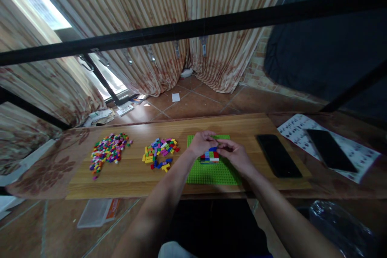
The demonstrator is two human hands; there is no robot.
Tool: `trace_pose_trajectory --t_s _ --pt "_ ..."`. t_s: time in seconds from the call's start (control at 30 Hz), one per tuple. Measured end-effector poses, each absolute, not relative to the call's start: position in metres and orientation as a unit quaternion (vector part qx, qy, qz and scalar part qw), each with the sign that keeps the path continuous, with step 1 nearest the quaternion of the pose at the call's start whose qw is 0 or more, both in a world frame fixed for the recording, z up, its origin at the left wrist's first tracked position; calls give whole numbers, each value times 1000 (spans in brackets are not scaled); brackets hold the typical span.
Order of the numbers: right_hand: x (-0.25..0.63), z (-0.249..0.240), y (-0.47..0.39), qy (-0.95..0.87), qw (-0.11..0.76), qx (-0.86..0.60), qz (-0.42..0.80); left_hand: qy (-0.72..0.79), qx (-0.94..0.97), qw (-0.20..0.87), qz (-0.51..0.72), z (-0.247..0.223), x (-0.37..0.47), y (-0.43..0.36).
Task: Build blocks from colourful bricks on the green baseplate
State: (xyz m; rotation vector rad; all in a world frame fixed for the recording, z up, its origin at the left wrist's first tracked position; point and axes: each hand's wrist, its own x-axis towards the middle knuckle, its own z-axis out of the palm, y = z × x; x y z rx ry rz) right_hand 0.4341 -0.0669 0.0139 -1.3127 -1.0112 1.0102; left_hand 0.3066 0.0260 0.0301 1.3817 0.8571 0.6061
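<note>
A small stack of toy building bricks (208, 158), in red, green, blue and white, sits on the green baseplate (211, 176) in front of me. Over its far right part is a blue brick (213, 149), pinched between the thumb and fingers of my right hand (234, 154). My left hand (203, 143) reaches in from the other side, its fingers bent together above the back of the stack. What lies between those left fingers is hidden from my view.
Larger loose bricks (165, 149) lie left of the baseplate, and a heap of small colourful pieces (109, 151) farther left. A black tablet-like slab (278, 156) rests on the wooden board (242, 125). Beyond it, another dark device (331, 150) covers part of a printed sheet (298, 129).
</note>
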Motion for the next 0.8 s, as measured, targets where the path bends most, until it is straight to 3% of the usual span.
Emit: trace_pose_trajectory --t_s 0.2,0.43,0.6,0.8 --pt "422 12 -114 -438 526 -654 322 375 585 648 312 36 303 21" --pt "405 12 -144 -492 449 -702 252 429 512 573 475 39 254 -18" --pt "393 8 -125 -502 459 -691 245 488 495 571 437 21 241 -74" --pt "397 1 -112 -500 457 -686 267 446 510 594 433 21 261 -94"
